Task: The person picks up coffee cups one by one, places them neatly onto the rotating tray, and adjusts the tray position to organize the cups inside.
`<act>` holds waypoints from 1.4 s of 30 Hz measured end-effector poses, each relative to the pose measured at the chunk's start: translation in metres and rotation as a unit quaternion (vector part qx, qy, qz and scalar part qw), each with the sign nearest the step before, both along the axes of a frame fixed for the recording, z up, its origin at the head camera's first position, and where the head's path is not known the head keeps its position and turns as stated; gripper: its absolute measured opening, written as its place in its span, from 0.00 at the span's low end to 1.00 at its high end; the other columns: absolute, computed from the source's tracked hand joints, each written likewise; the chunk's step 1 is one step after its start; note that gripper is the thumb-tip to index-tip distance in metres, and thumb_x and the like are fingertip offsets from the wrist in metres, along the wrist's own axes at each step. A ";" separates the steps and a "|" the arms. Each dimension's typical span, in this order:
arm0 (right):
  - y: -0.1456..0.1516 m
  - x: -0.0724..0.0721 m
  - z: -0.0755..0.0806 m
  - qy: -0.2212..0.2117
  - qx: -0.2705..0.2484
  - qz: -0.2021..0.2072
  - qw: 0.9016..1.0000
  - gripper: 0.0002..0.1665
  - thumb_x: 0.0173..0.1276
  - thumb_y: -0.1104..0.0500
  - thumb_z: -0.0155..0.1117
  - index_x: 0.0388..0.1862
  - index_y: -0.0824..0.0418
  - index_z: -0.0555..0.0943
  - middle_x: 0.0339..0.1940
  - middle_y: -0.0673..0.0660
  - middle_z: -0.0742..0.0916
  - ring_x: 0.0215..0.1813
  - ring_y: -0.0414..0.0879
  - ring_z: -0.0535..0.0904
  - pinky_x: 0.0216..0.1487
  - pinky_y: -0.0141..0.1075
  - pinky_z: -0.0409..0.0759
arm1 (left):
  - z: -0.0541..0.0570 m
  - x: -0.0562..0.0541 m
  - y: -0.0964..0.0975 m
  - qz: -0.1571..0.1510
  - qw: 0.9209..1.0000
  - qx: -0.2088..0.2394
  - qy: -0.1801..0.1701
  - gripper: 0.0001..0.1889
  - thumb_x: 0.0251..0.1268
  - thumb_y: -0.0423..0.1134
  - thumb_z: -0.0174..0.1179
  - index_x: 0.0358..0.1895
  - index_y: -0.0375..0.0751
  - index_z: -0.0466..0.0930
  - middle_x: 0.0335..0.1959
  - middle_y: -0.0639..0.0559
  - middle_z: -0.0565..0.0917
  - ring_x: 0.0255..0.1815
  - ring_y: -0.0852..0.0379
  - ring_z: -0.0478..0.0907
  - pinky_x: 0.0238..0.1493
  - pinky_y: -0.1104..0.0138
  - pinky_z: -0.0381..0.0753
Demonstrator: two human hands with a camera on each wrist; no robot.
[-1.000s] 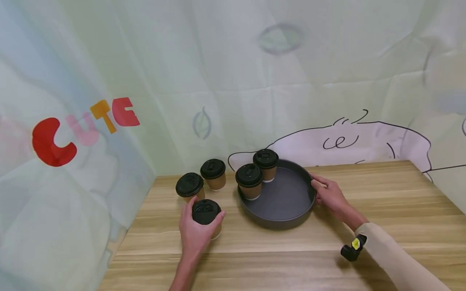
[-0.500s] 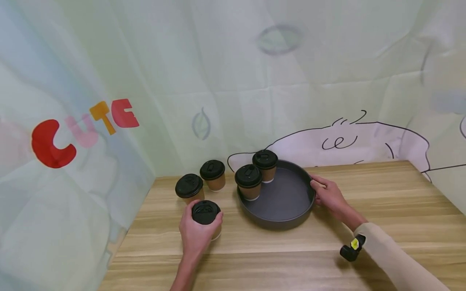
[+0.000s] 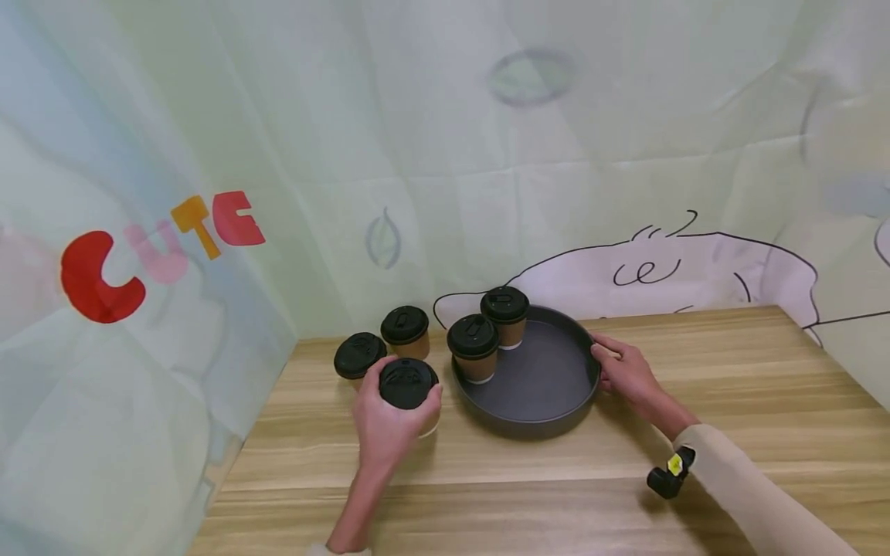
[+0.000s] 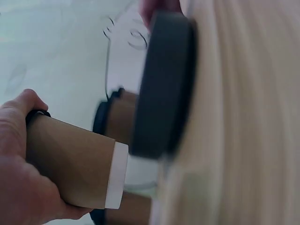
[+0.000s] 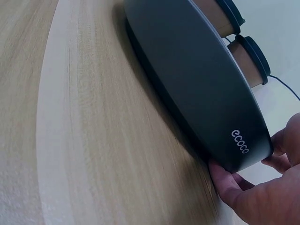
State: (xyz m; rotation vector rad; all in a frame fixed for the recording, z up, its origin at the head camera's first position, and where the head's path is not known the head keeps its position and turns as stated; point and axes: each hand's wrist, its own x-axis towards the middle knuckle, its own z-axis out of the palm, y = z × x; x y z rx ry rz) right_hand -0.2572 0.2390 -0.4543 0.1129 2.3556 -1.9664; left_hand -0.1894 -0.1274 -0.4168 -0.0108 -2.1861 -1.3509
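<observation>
My left hand (image 3: 391, 421) grips a brown paper coffee cup (image 4: 75, 161) with a black lid, fingers and thumb around its upper part. In the left wrist view the cup's white base hangs above the wood. My right hand (image 3: 631, 378) holds the right rim of a round dark grey tray (image 3: 542, 378), its thumb over the edge. Lettering reading "ecoco" shows on the tray's side in the right wrist view. Two more lidded cups stand in the tray's left part, a nearer coffee cup (image 3: 476, 359) and a farther coffee cup (image 3: 511, 328).
Left of the tray, a lidded cup (image 3: 406, 332) and another cup (image 3: 358, 357), partly behind my left hand, stand on the wooden table (image 3: 542, 502). A printed curtain (image 3: 445, 170) hangs along the table's back and left. A small black device (image 3: 670, 472) sits at my right wrist.
My left hand has raised the cup off the table and carried it slightly right and away from me. My right hand and the tray have stayed in place.
</observation>
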 end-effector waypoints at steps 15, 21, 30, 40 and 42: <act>-0.007 -0.004 -0.001 0.001 -0.012 -0.002 1.000 0.30 0.85 0.56 0.50 0.80 0.65 0.65 0.48 0.66 0.87 0.32 0.41 0.85 0.34 0.32 0.85 | 0.023 -0.020 0.083 -0.098 0.994 0.010 0.046 0.39 0.47 0.52 0.80 0.62 0.40 0.77 0.53 0.48 0.82 0.51 0.49 0.78 0.51 0.51 0.78; -0.008 -0.004 -0.004 0.012 -0.011 0.003 1.000 0.30 0.85 0.57 0.50 0.80 0.66 0.65 0.46 0.66 0.88 0.32 0.41 0.87 0.34 0.31 0.86 | 0.009 -0.025 0.098 -0.084 0.996 0.009 0.032 0.39 0.47 0.51 0.80 0.62 0.40 0.76 0.54 0.46 0.81 0.54 0.46 0.77 0.58 0.47 0.77; -0.004 -0.002 0.000 0.009 -0.001 0.000 1.000 0.30 0.85 0.56 0.50 0.81 0.65 0.65 0.42 0.65 0.87 0.31 0.41 0.85 0.33 0.31 0.85 | 0.000 -0.027 0.112 -0.049 0.998 0.001 0.032 0.40 0.45 0.51 0.79 0.62 0.38 0.75 0.54 0.46 0.80 0.57 0.45 0.76 0.61 0.45 0.74; -0.001 0.001 0.000 0.003 0.004 -0.007 1.000 0.31 0.85 0.55 0.51 0.81 0.65 0.65 0.44 0.65 0.86 0.31 0.41 0.84 0.34 0.32 0.85 | -0.010 -0.026 0.125 -0.027 1.000 0.010 0.003 0.40 0.45 0.51 0.80 0.63 0.39 0.75 0.59 0.45 0.72 0.60 0.45 0.74 0.57 0.50 0.80; -0.001 0.001 0.000 0.002 0.007 -0.008 1.000 0.31 0.85 0.54 0.51 0.81 0.65 0.65 0.44 0.65 0.86 0.31 0.41 0.84 0.34 0.32 0.85 | -0.012 -0.026 0.128 -0.022 1.000 0.008 -0.005 0.40 0.45 0.51 0.80 0.63 0.40 0.75 0.59 0.45 0.71 0.59 0.45 0.74 0.57 0.50 0.81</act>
